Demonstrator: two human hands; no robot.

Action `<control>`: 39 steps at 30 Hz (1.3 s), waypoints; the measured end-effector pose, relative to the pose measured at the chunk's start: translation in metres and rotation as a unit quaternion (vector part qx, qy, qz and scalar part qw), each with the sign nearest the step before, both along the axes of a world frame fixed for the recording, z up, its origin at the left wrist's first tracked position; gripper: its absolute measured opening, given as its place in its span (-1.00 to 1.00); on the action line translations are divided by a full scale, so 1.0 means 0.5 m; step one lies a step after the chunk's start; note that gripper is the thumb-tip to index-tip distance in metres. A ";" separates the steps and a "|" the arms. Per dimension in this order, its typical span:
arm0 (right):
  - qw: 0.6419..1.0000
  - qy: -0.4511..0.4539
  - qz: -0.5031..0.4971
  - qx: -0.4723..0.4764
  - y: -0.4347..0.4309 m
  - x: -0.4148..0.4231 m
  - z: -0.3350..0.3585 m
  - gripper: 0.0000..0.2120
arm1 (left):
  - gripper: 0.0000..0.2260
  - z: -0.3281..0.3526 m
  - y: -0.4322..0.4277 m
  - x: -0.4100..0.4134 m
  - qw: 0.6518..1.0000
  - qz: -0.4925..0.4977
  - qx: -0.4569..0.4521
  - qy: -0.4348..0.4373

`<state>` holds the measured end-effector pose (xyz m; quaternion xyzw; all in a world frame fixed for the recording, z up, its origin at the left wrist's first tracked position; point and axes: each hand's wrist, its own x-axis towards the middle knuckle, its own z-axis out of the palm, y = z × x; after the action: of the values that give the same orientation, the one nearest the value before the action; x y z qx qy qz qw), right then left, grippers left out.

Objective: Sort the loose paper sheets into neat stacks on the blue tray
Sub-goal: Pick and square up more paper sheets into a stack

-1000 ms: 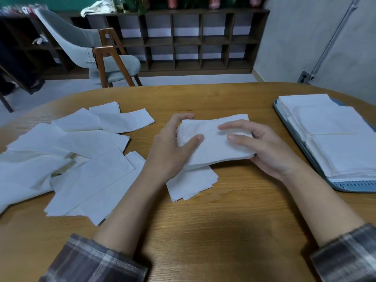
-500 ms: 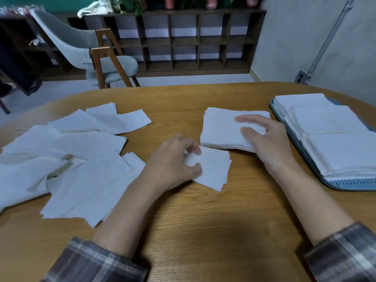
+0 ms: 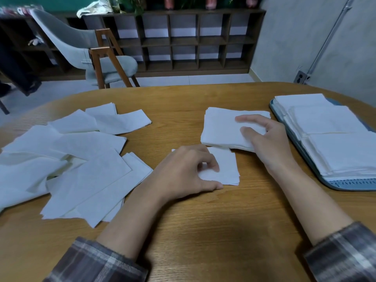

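Now pinching small paper stack (image 3: 225, 165) at near centre with curled left hand (image 3: 183, 171); gripping thicker paper stack (image 3: 219, 129) just beyond with right hand (image 3: 270, 145), beside blue tray (image 3: 345, 185) of neat stacks (image 3: 335, 143) at right; leaving loose sheets (image 3: 81, 159) scattered at left.

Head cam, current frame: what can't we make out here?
- Blue tray: the frame's right edge cuts off its right side, so its stacks can't all be counted.
- Loose sheets: they run off the left edge and overlap, so the count is unknown.
- Small stack: the left hand covers its left part.
- Larger stack: the right hand hides its near right corner. Resting or lifted is unclear.
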<state>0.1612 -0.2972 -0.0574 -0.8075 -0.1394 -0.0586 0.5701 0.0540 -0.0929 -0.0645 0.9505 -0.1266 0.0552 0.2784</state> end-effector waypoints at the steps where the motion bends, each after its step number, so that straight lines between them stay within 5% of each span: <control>1: 1.000 0.000 0.002 -0.001 0.000 -0.001 0.000 -0.72 | -0.71 0.000 0.002 0.000 1.000 -0.002 -0.001 -0.003; 7: 1.000 0.006 0.014 -0.005 -0.001 -0.002 0.003 -0.71 | -0.91 0.003 -0.008 -0.004 0.999 0.001 0.000 -0.036; 17: 0.978 -0.027 0.207 0.025 0.007 -0.035 0.027 -0.79 | -0.96 0.036 0.008 -0.009 0.969 0.094 -0.179 -0.142; 21: 0.976 -0.010 0.214 0.038 0.016 -0.042 0.018 -0.91 | -0.93 0.039 0.012 -0.005 0.956 0.121 -0.228 -0.139; 28: 0.972 0.071 0.203 0.099 0.010 -0.036 0.025 -0.77 | -0.73 0.043 0.033 0.004 0.920 0.183 -0.337 -0.085; 39: 0.965 0.080 0.235 0.085 0.026 -0.056 0.025 -0.79 | -0.71 0.044 0.028 0.000 0.925 0.180 -0.318 -0.097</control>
<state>0.1330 -0.2842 -0.0448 -0.7027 -0.2738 0.1300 0.6437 0.0539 -0.0791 -0.0425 0.8085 0.0449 0.2341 0.5381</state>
